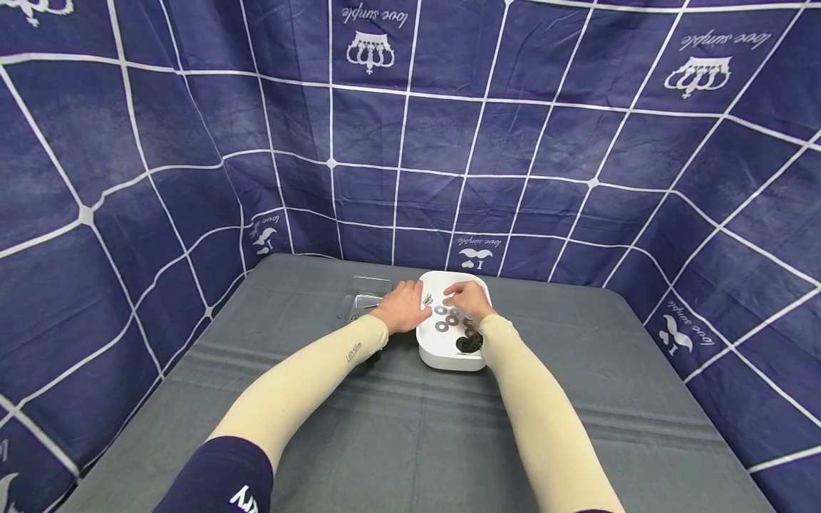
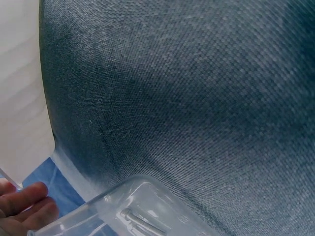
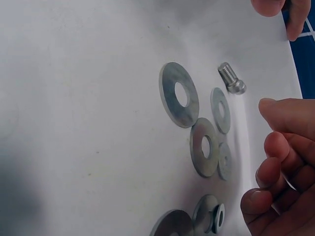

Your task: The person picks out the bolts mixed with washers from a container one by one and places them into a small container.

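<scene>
In the head view my left hand (image 1: 404, 308) grips the left rim of a white tray (image 1: 442, 356), its thumb inside and its fingers outside. Over the tray's far right part is my right hand (image 1: 471, 299). In the right wrist view, the fingers of that right hand (image 3: 290, 167) are loosely bent with nothing visible between them. Beside them on the tray floor lie a short silver bolt (image 3: 231, 78) and several flat metal washers (image 3: 205, 147). Some of the washers touch or overlap. A dark cluster (image 1: 471, 344) sits at the near right corner, too small to identify.
Left of the tray stands a clear plastic box (image 1: 368, 302); in the left wrist view a screw (image 2: 142, 223) shows inside it. A grey cloth (image 1: 398, 420) covers the table. A blue patterned curtain (image 1: 436, 135) encloses its far side and both ends.
</scene>
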